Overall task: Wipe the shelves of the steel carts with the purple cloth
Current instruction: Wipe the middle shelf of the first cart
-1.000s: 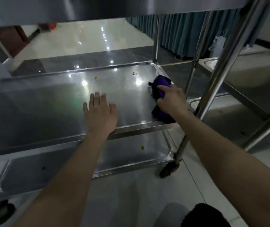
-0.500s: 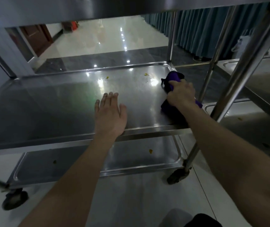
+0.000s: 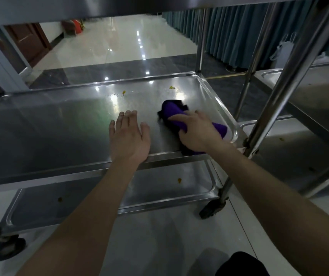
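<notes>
A steel cart fills the view; its middle shelf [image 3: 60,124] is a shiny tray. My right hand [image 3: 196,130] presses the bunched purple cloth [image 3: 171,110] flat onto the right part of that shelf, fingers curled over it. My left hand [image 3: 128,137] rests palm down and fingers apart on the shelf near its front rim, just left of the cloth, holding nothing. Small yellow crumbs [image 3: 172,87] lie near the shelf's far edge, beyond the cloth. The bottom shelf [image 3: 159,194] shows below, with a few yellow specks.
The cart's top shelf [image 3: 119,5] overhangs the view. An upright steel post [image 3: 283,80] stands at the right front corner, a castor [image 3: 212,210] under it. A second steel cart [image 3: 307,124] stands close on the right. Teal curtains [image 3: 231,28] hang behind.
My right hand has slid the purple cloth leftward from the shelf's right rim toward the middle. The left hand has stayed flat near the front rim. The camera has shifted slightly.
</notes>
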The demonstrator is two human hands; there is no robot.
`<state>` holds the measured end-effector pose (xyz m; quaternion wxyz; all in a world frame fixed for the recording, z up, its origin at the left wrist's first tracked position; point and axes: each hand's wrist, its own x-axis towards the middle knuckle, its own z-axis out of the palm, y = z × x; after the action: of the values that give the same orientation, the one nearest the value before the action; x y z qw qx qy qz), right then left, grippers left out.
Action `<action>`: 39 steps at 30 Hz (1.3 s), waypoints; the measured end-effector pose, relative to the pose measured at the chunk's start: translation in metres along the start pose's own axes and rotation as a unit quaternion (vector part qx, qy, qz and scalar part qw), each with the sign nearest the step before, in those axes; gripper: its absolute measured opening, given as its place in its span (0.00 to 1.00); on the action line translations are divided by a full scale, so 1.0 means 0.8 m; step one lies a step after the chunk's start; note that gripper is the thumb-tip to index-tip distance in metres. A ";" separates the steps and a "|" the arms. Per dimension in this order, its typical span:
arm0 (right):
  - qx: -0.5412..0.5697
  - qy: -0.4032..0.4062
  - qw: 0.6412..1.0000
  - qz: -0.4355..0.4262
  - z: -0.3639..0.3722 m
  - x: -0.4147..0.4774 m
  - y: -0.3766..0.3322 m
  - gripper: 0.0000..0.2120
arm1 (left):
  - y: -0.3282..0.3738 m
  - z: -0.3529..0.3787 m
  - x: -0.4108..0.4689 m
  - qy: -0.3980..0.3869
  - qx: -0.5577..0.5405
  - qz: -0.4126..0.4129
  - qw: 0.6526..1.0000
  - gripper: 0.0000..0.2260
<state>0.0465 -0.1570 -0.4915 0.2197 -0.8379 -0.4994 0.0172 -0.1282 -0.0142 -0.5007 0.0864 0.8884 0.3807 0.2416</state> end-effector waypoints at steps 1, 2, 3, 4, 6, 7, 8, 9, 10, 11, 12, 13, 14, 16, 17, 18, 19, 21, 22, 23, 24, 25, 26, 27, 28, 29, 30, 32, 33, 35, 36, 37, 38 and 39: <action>0.034 -0.022 0.999 -0.030 -0.005 -0.011 0.006 0.27 | -0.001 -0.001 0.001 -0.003 0.000 -0.001 1.000 0.25; 0.051 -0.025 0.998 -0.028 -0.016 -0.011 0.016 0.27 | -0.001 -0.001 0.001 -0.005 0.000 -0.002 1.000 0.26; 0.050 0.003 0.999 0.011 -0.026 -0.001 0.030 0.28 | 0.000 -0.001 0.000 -0.005 -0.001 -0.003 1.000 0.26; 0.025 0.037 0.995 0.084 -0.034 0.012 0.041 0.29 | 0.002 -0.001 0.000 -0.005 -0.002 0.000 1.000 0.26; -0.058 0.086 0.969 0.225 -0.038 0.030 0.043 0.30 | 0.007 -0.002 -0.001 -0.007 -0.004 0.005 1.000 0.25; -0.080 0.089 0.962 0.244 -0.031 0.034 0.028 0.31 | 0.008 -0.001 -0.001 -0.004 -0.002 0.006 1.000 0.25; -0.079 0.077 0.969 0.222 -0.022 0.035 0.010 0.31 | 0.009 -0.001 -0.002 -0.004 0.000 0.008 1.000 0.25; -0.059 0.054 0.983 0.166 -0.011 0.032 -0.007 0.31 | 0.010 -0.001 -0.002 -0.006 0.004 0.009 1.000 0.25; -0.025 0.024 0.995 0.092 0.000 0.024 -0.022 0.30 | 0.008 -0.001 -0.002 -0.006 0.006 0.007 1.000 0.25; 0.016 -0.004 0.999 0.034 0.008 0.014 -0.030 0.29 | 0.007 -0.001 -0.001 -0.003 0.006 0.005 1.000 0.25; 0.048 -0.016 0.999 0.005 0.009 0.006 -0.029 0.29 | 0.006 -0.001 -0.001 -0.001 0.004 0.004 1.000 0.25; 0.069 0.003 0.998 0.008 0.003 0.006 -0.021 0.29 | 0.006 -0.002 -0.002 0.001 -0.003 0.001 1.000 0.25; 0.061 0.048 0.996 0.046 -0.003 0.011 -0.009 0.29 | 0.007 -0.002 -0.002 0.007 -0.014 -0.003 1.000 0.25; 0.003 0.125 0.973 0.194 -0.012 0.017 0.012 0.29 | 0.008 -0.001 -0.004 0.015 -0.029 -0.005 0.999 0.24; -0.023 0.138 0.957 0.255 -0.014 0.019 0.014 0.30 | 0.010 -0.001 -0.004 0.017 -0.029 -0.002 0.999 0.24; -0.038 0.135 0.950 0.278 -0.014 0.022 0.011 0.30 | 0.010 0.000 -0.005 0.017 -0.028 0.004 0.999 0.24; -0.036 0.125 0.955 0.268 -0.012 0.023 0.006 0.31 | 0.010 0.000 -0.005 0.016 -0.028 0.009 0.999 0.24; 0.015 0.099 0.975 0.197 -0.012 0.022 0.001 0.31 | 0.010 -0.001 -0.004 0.019 -0.034 0.019 0.999 0.25; 0.066 0.100 0.977 0.177 -0.017 0.022 0.002 0.30 | 0.010 0.000 -0.004 0.023 -0.038 0.022 0.999 0.26; 0.119 0.125 0.968 0.182 -0.025 0.022 0.006 0.30 | 0.010 0.000 -0.004 0.028 -0.041 0.025 0.998 0.27; 0.155 0.178 0.950 0.202 -0.033 0.024 0.011 0.29 | 0.009 0.002 -0.004 0.034 -0.042 0.028 0.998 0.27; 0.171 0.239 0.928 0.227 -0.041 0.024 0.014 0.28 | 0.008 0.003 -0.004 0.037 -0.043 0.031 0.998 0.28; 0.176 0.288 0.908 0.249 -0.046 0.021 0.015 0.27 | 0.008 0.005 -0.004 0.041 -0.046 0.032 0.998 0.28; 0.192 0.315 0.893 0.256 -0.048 0.017 0.014 0.27 | 0.007 0.007 -0.003 0.048 -0.049 0.033 0.997 0.28; 0.225 0.322 0.886 0.246 -0.049 0.012 0.009 0.27 | 0.007 0.007 -0.001 0.059 -0.054 0.034 0.996 0.28; 0.265 0.318 0.881 0.231 -0.048 0.006 0.001 0.27 | 0.006 0.007 -0.001 0.068 -0.066 0.037 0.995 0.27; 0.295 0.314 0.875 0.221 -0.046 -0.003 -0.009 0.26 | 0.006 0.005 -0.002 0.073 -0.093 0.043 0.992 0.26; 0.336 0.316 0.857 0.232 -0.045 -0.023 -0.033 0.26 | 0.004 -0.006 -0.013 0.074 -0.176 0.062 0.980 0.22; 0.352 0.319 0.844 0.247 -0.046 -0.035 -0.048 0.26 | 0.001 -0.014 -0.024 0.065 -0.212 0.071 0.973 0.20; 0.403 0.332 0.804 0.284 -0.052 -0.056 -0.078 0.25 | -0.007 -0.039 -0.049 0.031 -0.253 0.094 0.962 0.17; 0.451 0.333 0.771 0.302 -0.057 -0.066 -0.093 0.24 | -0.010 -0.056 -0.064 0.007 -0.276 0.097 0.956 0.17; 0.512 0.323 0.726 0.326 -0.063 -0.078 -0.111 0.23 | -0.012 -0.076 -0.079 -0.027 -0.303 0.083 0.949 0.16; 0.573 0.308 0.672 0.355 -0.072 -0.090 -0.129 0.22 | -0.011 -0.102 -0.093 -0.070 -0.336 0.056 0.938 0.17; 0.619 0.295 0.616 0.388 -0.084 -0.104 -0.148 0.22 | -0.007 -0.129 -0.106 -0.118 -0.361 0.027 0.925 0.18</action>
<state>-0.0764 -0.2026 -0.4012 0.7942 -0.5793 0.0931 0.1582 -0.2332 -0.0745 -0.4435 0.4388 0.8291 0.2311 0.2583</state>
